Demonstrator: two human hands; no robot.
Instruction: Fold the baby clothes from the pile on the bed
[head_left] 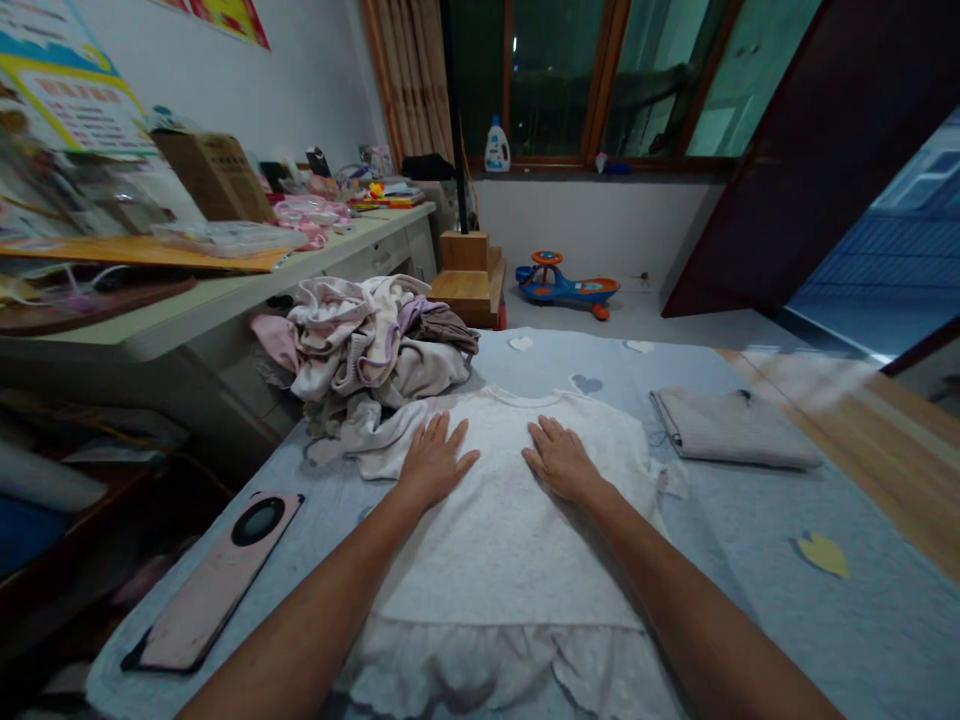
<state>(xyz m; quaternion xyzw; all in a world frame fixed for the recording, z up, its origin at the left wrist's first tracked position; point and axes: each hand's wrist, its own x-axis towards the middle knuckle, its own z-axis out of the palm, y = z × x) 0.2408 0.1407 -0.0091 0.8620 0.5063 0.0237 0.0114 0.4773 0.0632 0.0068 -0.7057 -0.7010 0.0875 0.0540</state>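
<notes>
Left fingers [439,432]: spread, laid flat on the white top [510,560], nothing gripped.
Right fingers [550,433]: slightly parted, laid flat likewise, nothing gripped.
White top: spread under both; collar beyond the fingertips, ruffled hem nearer.
Clothes pile [375,345]: heaped beyond the left sleeve.
Folded grey cloth [739,430]: set apart, right.

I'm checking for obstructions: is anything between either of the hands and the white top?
Nothing visible is: the left hand and right hand both rest on the white top. The heap of clothes is off to the left, the folded garment off to the right.
</notes>
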